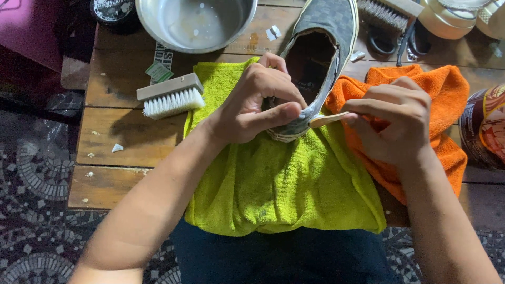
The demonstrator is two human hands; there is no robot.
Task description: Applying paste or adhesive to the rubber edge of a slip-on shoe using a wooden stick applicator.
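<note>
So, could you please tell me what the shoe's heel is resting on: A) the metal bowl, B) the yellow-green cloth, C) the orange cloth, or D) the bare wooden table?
B: the heel of the grey checkered shoe, gripped by the left hand, sits on the yellow-green cloth, with the orange cloth off to the side.

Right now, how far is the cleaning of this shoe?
Set out already: the green cloth lies under the shoe, and the metal bowl holds cloudy water. In hand: the left hand grips the heel, and the right hand presses a small pale tool against the heel edge. Left: the white brush and orange cloth lie unused; the sole is hidden.
</note>
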